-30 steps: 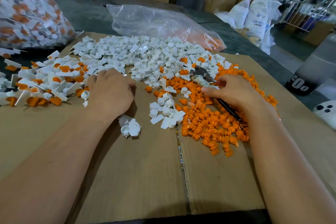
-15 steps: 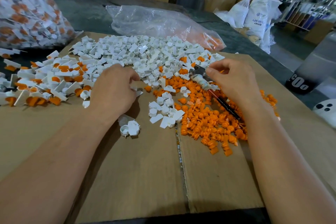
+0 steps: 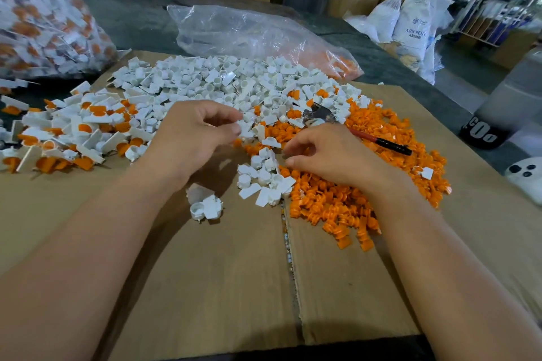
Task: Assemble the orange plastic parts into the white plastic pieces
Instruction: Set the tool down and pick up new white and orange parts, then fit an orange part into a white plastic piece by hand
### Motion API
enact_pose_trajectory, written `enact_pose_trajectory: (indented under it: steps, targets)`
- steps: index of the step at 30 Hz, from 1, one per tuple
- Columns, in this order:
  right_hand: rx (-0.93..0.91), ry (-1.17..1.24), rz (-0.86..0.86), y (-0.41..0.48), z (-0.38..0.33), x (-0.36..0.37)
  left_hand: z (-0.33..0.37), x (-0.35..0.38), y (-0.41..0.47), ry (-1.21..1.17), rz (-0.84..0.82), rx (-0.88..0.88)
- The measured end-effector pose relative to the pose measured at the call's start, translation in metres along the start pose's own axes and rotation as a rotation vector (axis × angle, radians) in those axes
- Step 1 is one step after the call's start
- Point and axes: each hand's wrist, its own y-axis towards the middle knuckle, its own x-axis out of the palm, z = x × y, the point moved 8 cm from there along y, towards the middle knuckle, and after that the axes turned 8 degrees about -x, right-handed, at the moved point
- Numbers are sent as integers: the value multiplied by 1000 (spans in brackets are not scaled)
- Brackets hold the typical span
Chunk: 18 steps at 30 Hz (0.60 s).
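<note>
A big heap of white plastic pieces (image 3: 223, 82) lies at the back of the cardboard sheet (image 3: 205, 287), and a heap of orange parts (image 3: 331, 208) lies to the right. Assembled white-and-orange pieces (image 3: 88, 132) are piled at the left. My left hand (image 3: 193, 138) is curled at the near edge of the white heap, thumb and forefinger pinching a white piece (image 3: 245, 126). My right hand (image 3: 331, 155) hovers over the orange heap with its fingers curled down; what its fingertips hold is hidden. A small cluster of white pieces (image 3: 264, 182) lies between my hands.
A scraper with a red and black handle (image 3: 381, 142) lies on the orange parts behind my right hand. A clear bag (image 3: 249, 32) with orange parts lies behind, and a full bag of assembled pieces (image 3: 38, 14) stands far left. Two white pieces (image 3: 205, 205) lie apart near my left wrist.
My right hand left the scraper and came toward the middle, low over the orange parts. My left hand lifted off the cardboard and turned, its fingertips now at a white piece.
</note>
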Motion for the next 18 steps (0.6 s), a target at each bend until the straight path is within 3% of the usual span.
enact_pose_trajectory:
  steps: [4,11,18]
  targets:
    - [1,25,-5,1,-2,2,-4,16,-7,-367,-220,-174]
    - [-33,47,2,1,-7,4,-2,22,-9,-473,-299,-182]
    - [16,388,306,-4,-3,-22,1,25,-12,-554,-328,-184]
